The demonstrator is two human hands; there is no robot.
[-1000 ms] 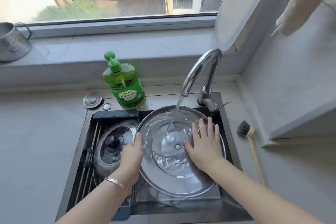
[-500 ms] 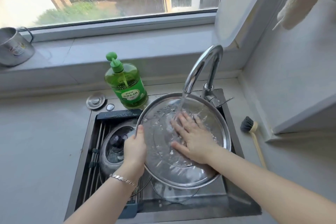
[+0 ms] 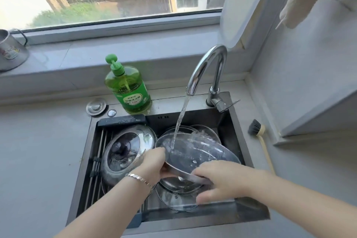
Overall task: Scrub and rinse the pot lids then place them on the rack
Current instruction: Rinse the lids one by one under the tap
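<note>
Under the curved chrome tap, the large round steel-rimmed glass lid tilts so the stream sheets off it. The left hand and right hand curl their fingers round its near rim, steadying the rinse.

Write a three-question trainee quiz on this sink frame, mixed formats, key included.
1. True or false: water from the faucet falls on the lid gripped by the left hand and right hand.
2. The green soap bottle stands: A on the windowsill; B on the sink ledge, left of the faucet; C beside the brush.
3. Fill in: the knobbed lid lies on the ___ at the sink's left.
Key: true; B; rack.
</note>
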